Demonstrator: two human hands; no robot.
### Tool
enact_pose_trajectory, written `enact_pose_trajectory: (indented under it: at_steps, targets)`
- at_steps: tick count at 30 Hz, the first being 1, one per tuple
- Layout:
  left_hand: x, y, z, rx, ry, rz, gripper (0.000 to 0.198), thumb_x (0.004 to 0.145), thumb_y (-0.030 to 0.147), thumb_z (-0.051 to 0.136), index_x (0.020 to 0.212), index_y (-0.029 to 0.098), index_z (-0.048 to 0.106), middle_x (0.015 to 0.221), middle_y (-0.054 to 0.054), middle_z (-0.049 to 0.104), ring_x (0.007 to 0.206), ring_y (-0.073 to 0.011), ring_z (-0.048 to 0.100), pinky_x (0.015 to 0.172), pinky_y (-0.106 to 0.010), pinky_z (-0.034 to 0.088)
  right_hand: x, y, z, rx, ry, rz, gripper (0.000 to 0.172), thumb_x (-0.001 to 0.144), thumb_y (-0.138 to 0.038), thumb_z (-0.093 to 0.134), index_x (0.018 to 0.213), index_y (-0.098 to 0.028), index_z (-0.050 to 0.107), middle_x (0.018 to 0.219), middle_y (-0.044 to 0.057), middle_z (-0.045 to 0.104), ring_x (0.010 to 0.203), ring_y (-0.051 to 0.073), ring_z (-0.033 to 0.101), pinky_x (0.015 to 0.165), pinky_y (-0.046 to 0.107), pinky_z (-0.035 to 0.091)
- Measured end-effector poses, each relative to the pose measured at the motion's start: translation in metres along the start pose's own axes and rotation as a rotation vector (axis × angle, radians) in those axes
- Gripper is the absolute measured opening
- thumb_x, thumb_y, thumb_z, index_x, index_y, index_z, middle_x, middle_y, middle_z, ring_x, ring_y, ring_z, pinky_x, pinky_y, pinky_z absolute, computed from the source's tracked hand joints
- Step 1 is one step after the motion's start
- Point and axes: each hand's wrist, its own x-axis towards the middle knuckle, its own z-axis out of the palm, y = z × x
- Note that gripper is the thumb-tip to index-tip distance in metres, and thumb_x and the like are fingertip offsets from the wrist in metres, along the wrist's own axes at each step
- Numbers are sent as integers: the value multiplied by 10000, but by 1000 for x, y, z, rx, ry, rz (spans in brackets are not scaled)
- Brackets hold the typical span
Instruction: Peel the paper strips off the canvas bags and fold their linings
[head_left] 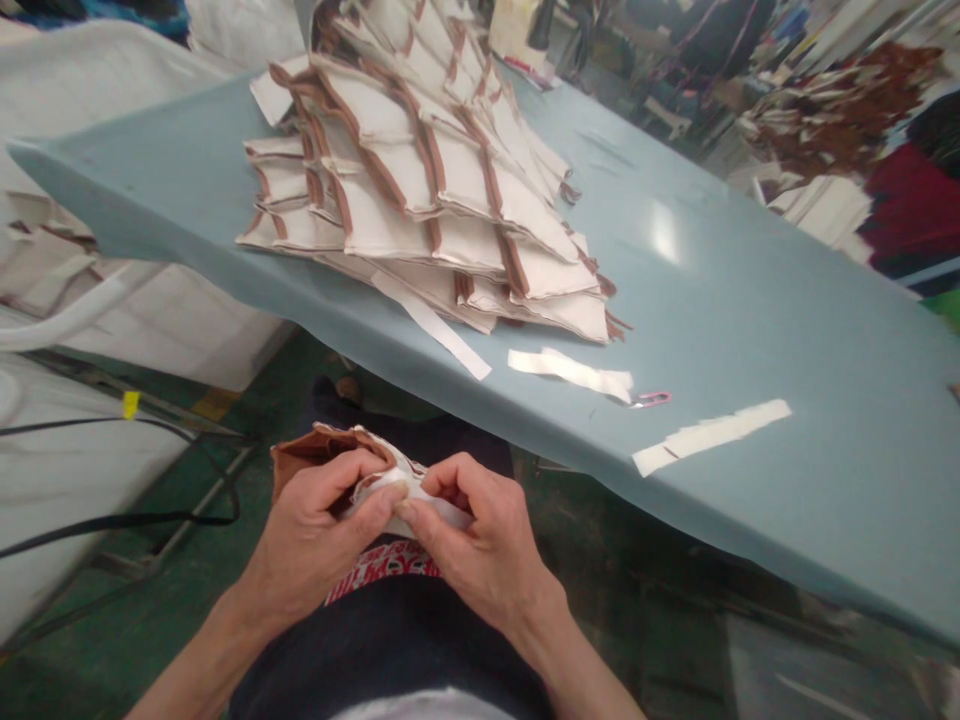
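My left hand (315,530) and my right hand (476,535) meet over my lap, below the table's near edge. Both pinch a small folded fabric piece (330,450), cream with a brown part on its left. The fingertips of both hands press together on its white edge. A fanned stack of cream fabric pieces with brown trim (427,170) lies on the blue-grey table (750,330), beyond my hands.
Three loose white strips (712,432) lie on the table near its front edge, with a small pink clip-like tool (651,399) between them. White bags stand at the left, black cables cross the green floor, and heaps of brown and red material sit at the far right.
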Motion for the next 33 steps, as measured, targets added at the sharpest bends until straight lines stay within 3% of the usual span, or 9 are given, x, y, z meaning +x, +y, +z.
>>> enact_pose_trajectory:
  at_steps: [5, 11, 17, 23, 28, 33]
  targets:
    - [-4, -10, -4, -112, -133, -61, 248, 966, 385, 701, 818, 205, 786, 736, -5, 761, 634, -172, 690, 579, -214, 553, 2, 0, -4, 49, -84, 148, 392, 983, -514, 750, 770, -244, 561, 606, -80, 506, 545, 104, 426, 578, 267, 293]
    - [-12, -30, -4, -319, -260, -178, 292, 1002, 489, 767, 1009, 201, 816, 934, -36, 817, 818, -213, 741, 715, -241, 585, 8, 4, -14, 103, -190, 343, 377, 965, -569, 730, 822, -238, 620, 664, -45, 628, 601, 132, 528, 583, 266, 336]
    - [-7, -33, -3, -296, -280, -249, 366, 983, 559, 768, 1013, 201, 838, 951, -42, 840, 828, -228, 744, 765, -270, 600, 9, 19, -9, 163, -191, 393, 399, 953, -600, 725, 838, -235, 614, 689, -43, 628, 627, 129, 505, 583, 260, 339]
    - [1, -23, 3, -198, -230, -276, 331, 957, 505, 789, 870, 189, 837, 856, -42, 813, 731, -199, 725, 659, -239, 578, 10, 24, -7, 195, -216, 399, 440, 959, -651, 717, 863, -236, 609, 699, -40, 618, 637, 133, 489, 580, 264, 325]
    - [17, -11, -4, -192, -200, -215, 270, 871, 438, 799, 768, 188, 813, 736, -13, 736, 599, -151, 603, 556, -216, 513, -4, 7, -24, 76, -266, 399, 304, 998, -469, 729, 854, -241, 589, 702, -51, 610, 639, 134, 506, 611, 273, 319]
    - [30, -17, -14, -205, -242, -195, 304, 875, 477, 824, 816, 179, 834, 742, -8, 718, 606, -137, 565, 544, -198, 468, -36, 7, -27, -42, -300, 442, 278, 1056, -361, 669, 829, -242, 564, 718, -40, 584, 681, 150, 516, 622, 268, 328]
